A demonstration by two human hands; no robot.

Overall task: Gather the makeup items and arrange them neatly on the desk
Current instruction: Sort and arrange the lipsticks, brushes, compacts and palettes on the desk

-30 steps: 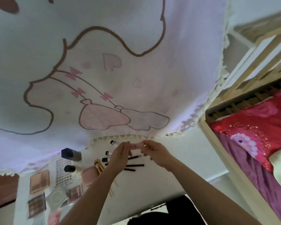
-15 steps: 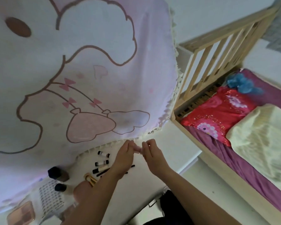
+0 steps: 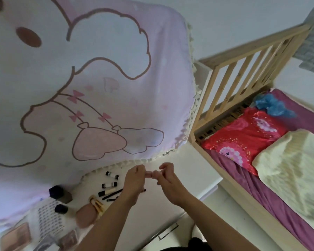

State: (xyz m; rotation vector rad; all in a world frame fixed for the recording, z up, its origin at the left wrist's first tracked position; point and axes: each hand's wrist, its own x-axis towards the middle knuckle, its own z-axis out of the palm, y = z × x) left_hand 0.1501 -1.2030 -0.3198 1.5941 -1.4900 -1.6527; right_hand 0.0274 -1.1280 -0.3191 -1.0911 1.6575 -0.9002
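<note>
Your view had swung right, revealing more wooden bed [image 3: 252,45] beside the white desk [image 3: 188,178]; your left hand [image 3: 134,180] and right hand [image 3: 168,180] both pinched a small pink tube [image 3: 150,174].

White desk [image 3: 192,174] bears vials [image 3: 112,175]; brushes [image 3: 111,194]; palettes [image 3: 16,236]

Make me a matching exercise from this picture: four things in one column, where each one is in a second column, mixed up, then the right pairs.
Things
1. small pink tube
2. red floral pillow
3. round pink puff
4. cartoon cloth

Places
A. on the bed, near its wooden headboard
B. hanging behind the white desk
C. pinched between the left hand and right hand
D. lying on the desk beside a yellow hair clip

Pairs: 1-C, 2-A, 3-D, 4-B
</note>
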